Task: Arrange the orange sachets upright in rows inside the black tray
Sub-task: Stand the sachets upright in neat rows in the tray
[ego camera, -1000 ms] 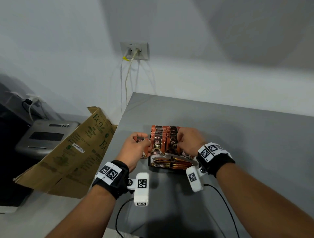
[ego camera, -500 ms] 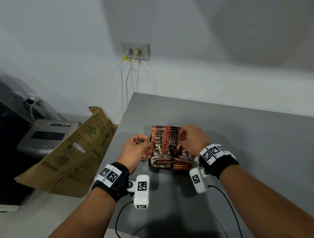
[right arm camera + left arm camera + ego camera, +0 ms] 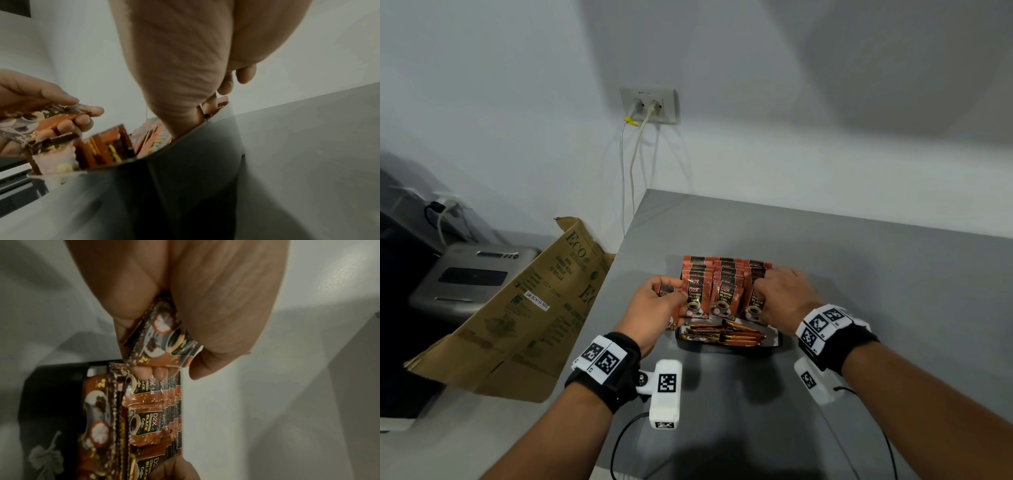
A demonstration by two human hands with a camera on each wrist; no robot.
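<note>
Orange sachets [image 3: 726, 291] stand upright in three rows in the black tray [image 3: 729, 346] on the grey table [image 3: 859, 274]; more lie flat at its near end. A flattened cardboard box [image 3: 517, 315] leans beside the table, below a wall socket [image 3: 649, 105].

Left wrist view: the left hand [image 3: 185, 296] pinches a held sachet [image 3: 162, 344] just beside the rows.

Right wrist view: the right hand [image 3: 185, 65] curls its fingers [image 3: 209, 104] onto the rightmost row; whether it grips, I cannot tell.
</note>
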